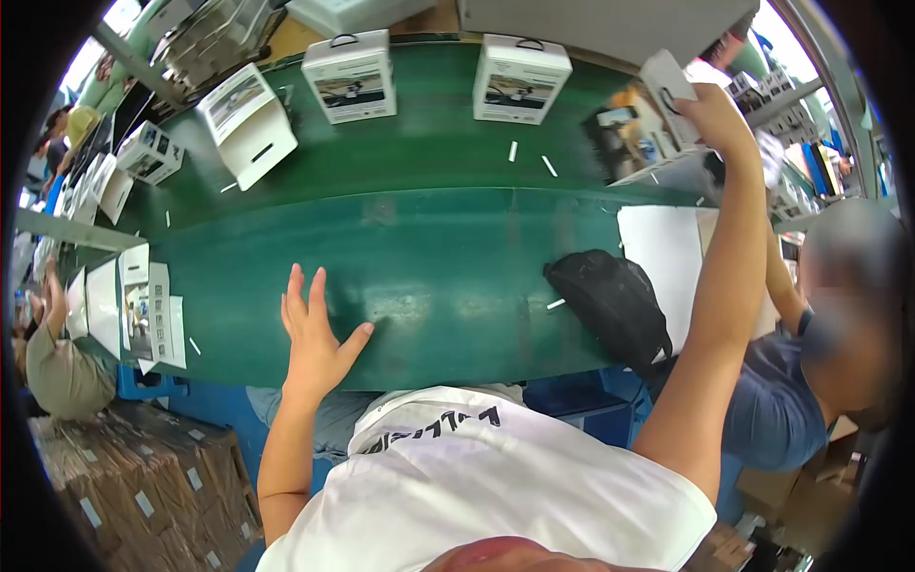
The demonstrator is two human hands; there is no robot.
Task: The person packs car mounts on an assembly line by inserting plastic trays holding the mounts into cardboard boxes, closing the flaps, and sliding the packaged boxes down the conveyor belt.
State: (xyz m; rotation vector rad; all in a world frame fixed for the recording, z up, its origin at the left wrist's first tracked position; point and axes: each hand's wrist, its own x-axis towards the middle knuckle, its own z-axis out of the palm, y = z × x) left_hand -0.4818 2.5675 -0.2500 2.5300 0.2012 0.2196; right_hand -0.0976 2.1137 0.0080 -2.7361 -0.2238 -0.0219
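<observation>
My right hand [717,118] reaches to the far right and grips the raised white flap of an open printed carton [624,143]. The carton's near side shows a coloured picture, slightly blurred, and its contents cannot be made out. My left hand [315,334] hovers over or rests on the near part of the green table [429,257], fingers spread, holding nothing. A black pouch-like bag [610,300] lies right of centre, partly over a white sheet [658,257].
Two closed white boxes [350,78] [522,80] stand at the back. An open carton [246,129] leans at back left, and flattened cartons [148,305] lie at the left edge. A co-worker [782,391] sits at right. Brown wrapped stacks [143,486] stand lower left.
</observation>
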